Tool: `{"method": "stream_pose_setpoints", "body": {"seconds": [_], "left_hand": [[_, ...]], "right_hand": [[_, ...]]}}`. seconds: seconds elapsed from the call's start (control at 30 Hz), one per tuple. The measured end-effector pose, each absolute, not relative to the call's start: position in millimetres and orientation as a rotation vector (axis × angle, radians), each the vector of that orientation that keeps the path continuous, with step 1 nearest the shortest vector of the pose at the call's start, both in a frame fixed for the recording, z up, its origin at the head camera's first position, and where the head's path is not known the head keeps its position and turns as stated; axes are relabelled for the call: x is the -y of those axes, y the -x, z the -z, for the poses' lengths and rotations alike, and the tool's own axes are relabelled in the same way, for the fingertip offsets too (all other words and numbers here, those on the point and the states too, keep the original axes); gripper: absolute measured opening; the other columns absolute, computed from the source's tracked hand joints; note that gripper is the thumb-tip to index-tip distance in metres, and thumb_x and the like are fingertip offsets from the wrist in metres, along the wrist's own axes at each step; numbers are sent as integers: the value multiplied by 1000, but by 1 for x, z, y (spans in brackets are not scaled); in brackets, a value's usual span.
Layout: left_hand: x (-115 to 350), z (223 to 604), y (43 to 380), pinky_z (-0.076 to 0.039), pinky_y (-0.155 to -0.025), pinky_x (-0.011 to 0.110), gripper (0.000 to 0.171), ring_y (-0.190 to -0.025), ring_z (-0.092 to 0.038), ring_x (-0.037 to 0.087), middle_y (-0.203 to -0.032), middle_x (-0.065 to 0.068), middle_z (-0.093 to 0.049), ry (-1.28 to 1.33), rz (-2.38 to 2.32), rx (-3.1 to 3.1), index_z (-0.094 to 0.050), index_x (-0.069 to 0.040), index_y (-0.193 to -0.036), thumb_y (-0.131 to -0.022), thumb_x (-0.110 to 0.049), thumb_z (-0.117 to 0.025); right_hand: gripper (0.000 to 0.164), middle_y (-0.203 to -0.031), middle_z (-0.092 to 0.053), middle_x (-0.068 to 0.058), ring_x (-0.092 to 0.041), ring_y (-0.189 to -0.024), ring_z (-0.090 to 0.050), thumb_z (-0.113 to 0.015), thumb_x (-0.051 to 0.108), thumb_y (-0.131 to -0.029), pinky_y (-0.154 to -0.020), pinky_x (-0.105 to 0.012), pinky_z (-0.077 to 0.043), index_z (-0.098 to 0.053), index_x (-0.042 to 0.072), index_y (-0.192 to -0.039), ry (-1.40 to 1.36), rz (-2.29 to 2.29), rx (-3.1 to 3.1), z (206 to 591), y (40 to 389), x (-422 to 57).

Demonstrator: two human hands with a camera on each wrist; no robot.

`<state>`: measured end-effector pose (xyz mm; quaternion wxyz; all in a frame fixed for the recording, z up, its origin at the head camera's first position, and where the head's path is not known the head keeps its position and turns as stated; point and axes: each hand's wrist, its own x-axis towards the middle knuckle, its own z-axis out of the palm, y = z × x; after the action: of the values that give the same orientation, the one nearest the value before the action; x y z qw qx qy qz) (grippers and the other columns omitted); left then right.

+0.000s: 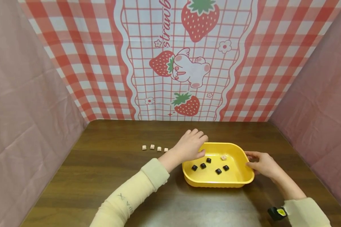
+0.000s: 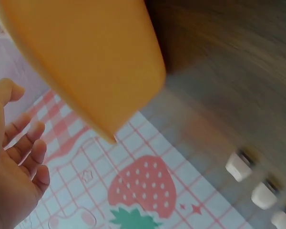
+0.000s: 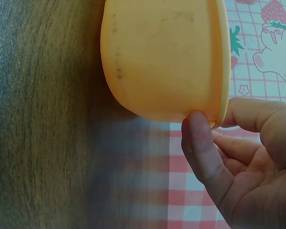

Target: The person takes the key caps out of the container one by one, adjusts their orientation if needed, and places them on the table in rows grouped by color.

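A yellow plastic basin [image 1: 218, 184] stands on the table, holding several black keycaps [image 1: 203, 165] and one beige keycap [image 1: 223, 158]. Over its left rim reaches my left hand [image 1: 191, 145], its fingers loosely bent and nothing between them. In the left wrist view those fingers [image 2: 26, 148] show apart from the basin wall [image 2: 100, 62]. My right hand [image 1: 263, 164] pinches the basin's right rim between thumb and fingers; the right wrist view shows the grip at the rim's corner. Left of the basin, several beige keycaps [image 1: 152, 147] lie in a row, partly behind my left forearm.
The dark wooden table [image 1: 116, 176] runs back to a red-and-white checked cloth [image 1: 102, 78] with strawberry prints. Pink cloths [image 1: 315, 110] hang at both sides. A small black and yellow device [image 1: 277, 213] is at my right cuff.
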<state>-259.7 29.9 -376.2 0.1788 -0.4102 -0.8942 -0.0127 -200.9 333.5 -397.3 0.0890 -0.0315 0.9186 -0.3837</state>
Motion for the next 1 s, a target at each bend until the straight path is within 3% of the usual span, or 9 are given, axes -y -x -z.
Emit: {"method": "stream_pose_setpoints", "body": {"seconds": [0.63, 1.0], "left_hand": [[-96, 366, 262, -35, -86, 28, 53, -106, -43, 12, -114, -9, -52, 1301, -129, 2646, -51, -25, -123, -84, -60, -56], [-123, 364, 277, -33, -92, 29, 62, -116, -41, 13, -129, -8, -51, 1442, -332, 2679, -47, -27, -134, -82, -54, -63]], "right_hand": [[56, -111, -54, -30, -22, -79, -64, -63, 10, -87, -60, -33, -56, -41, -15, -132, 111, 1165, -2712, 399, 201, -335], [56, -111, -54, -30, -21, -78, -64, -64, 11, -87, -61, -33, -56, -42, -14, -132, 111, 1150, -2714, 399, 202, -337]]}}
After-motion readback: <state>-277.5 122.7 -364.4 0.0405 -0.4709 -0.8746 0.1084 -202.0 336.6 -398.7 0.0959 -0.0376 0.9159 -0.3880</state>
